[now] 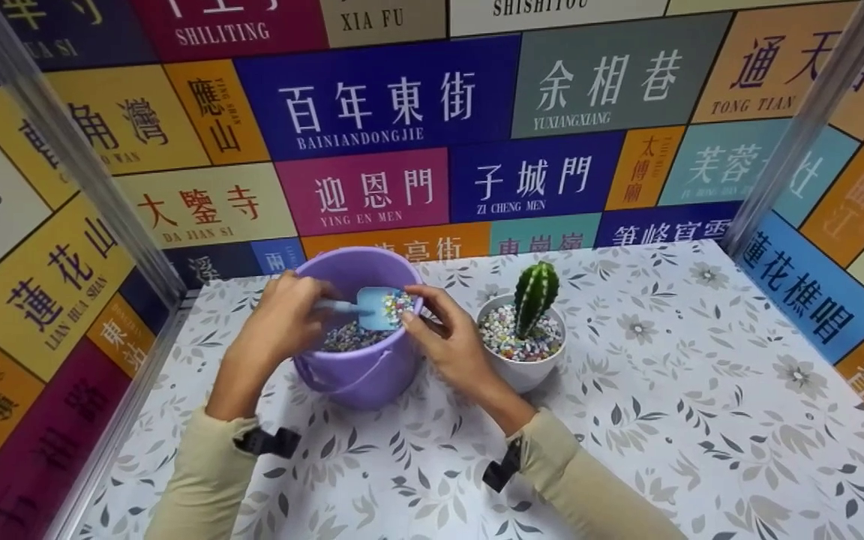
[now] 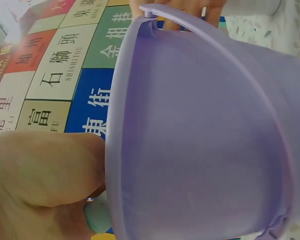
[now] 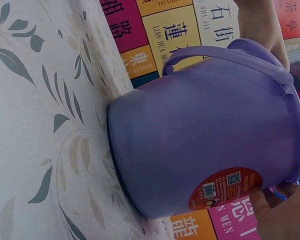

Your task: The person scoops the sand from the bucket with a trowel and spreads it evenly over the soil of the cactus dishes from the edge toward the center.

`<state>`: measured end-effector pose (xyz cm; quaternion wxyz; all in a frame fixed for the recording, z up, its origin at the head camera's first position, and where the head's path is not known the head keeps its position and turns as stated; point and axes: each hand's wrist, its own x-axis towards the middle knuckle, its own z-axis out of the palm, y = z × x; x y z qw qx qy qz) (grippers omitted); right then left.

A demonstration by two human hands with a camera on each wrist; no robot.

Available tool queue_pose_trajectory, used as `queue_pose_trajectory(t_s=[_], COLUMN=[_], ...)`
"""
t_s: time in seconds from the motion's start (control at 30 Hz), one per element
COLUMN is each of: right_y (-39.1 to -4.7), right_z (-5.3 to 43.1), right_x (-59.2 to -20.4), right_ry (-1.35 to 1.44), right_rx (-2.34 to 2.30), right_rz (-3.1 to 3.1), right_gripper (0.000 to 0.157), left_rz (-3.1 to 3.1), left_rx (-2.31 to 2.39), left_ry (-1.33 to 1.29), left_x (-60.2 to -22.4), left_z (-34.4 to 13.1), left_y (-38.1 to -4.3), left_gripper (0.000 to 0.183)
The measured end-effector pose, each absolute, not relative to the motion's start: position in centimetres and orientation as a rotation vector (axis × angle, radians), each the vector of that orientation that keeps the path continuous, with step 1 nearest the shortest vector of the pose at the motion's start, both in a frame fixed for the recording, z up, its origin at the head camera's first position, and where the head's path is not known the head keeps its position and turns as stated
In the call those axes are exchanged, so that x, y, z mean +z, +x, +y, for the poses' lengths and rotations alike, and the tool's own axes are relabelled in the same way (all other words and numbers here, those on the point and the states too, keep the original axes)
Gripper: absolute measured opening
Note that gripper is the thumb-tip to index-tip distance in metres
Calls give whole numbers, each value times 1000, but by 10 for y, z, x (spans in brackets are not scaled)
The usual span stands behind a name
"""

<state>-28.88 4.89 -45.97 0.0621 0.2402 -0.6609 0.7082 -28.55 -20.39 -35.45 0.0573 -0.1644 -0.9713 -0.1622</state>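
Observation:
In the head view a purple bucket [image 1: 361,375] stands on the table, with small dull-coloured pebbles [image 1: 353,337] inside. My left hand [image 1: 274,315], over the bucket's left rim, grips the handle of a small light-blue shovel [image 1: 372,307]. Bright multicoloured pebbles [image 1: 397,304] lie on its blade, above the bucket's opening. My right hand [image 1: 454,345] holds the bucket's right rim between thumb and fingers. Just right of that hand is a white pot [image 1: 526,371] with a green cactus [image 1: 535,292] set in coloured pebbles. In the left wrist view the bucket wall hides most of the shovel.
A white tablecloth [image 1: 627,450] with grey leaves and flowers covers the table. Behind it rises a wall of coloured name panels [image 1: 372,97]. Transparent upright posts [image 1: 94,165] stand at the back corners. The bucket's handle [image 3: 230,56] hangs down against its side.

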Motion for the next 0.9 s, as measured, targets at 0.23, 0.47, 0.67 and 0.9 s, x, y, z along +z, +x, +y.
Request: queue_pose_trajectory(t_s=[0.23, 0.47, 0.67, 0.9], right_y=[-286, -286, -281, -267], right_z=[51, 60, 72, 90], right_x=[-460, -461, -465, -464], right_ry=[714, 825, 945, 1031], right_rx=[2265, 2228, 2074, 1997], right_rz=[-1999, -2091, -2204, -2219], right_gripper=[77, 77, 81, 80], left_rz=[-2907, -2819, -2744, -2701], left_rx=[-584, -572, -554, -541], left_ry=[-457, -456, -483, -502], left_x=[-362, -365, -370, -368], left_z=[-210, -212, -212, -211], left_y=[-280, -272, -268, -265], left_gripper=[22, 20, 19, 19])
